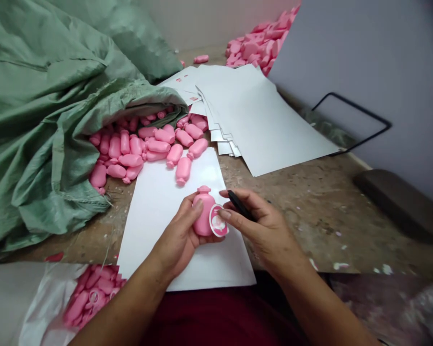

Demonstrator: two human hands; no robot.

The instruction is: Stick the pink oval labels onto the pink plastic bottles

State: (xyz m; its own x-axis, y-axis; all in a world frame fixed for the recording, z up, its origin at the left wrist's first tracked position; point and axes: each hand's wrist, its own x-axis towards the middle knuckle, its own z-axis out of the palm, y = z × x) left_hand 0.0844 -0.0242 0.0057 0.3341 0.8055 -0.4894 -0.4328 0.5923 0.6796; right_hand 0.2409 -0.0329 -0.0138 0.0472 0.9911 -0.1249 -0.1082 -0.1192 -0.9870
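Note:
In the head view a small pink bottle stands upright in my left hand, held between the thumb and the fingers beneath it. My right hand is closed, its thumb at an oval pink-and-white sticker that overlaps the bottle's right side. How much of the sticker clings to the bottle I cannot tell. A slim black tool, its kind unclear, is also tucked in the right hand's fingers. Under both hands lies a sheet of white paper.
Pink bottles spill from a green sack at left. White sheets are stacked behind my hands, and a pile of pink bottles lies at the back. A white bag with labelled bottles sits below the table's edge. A bent black rod stands right.

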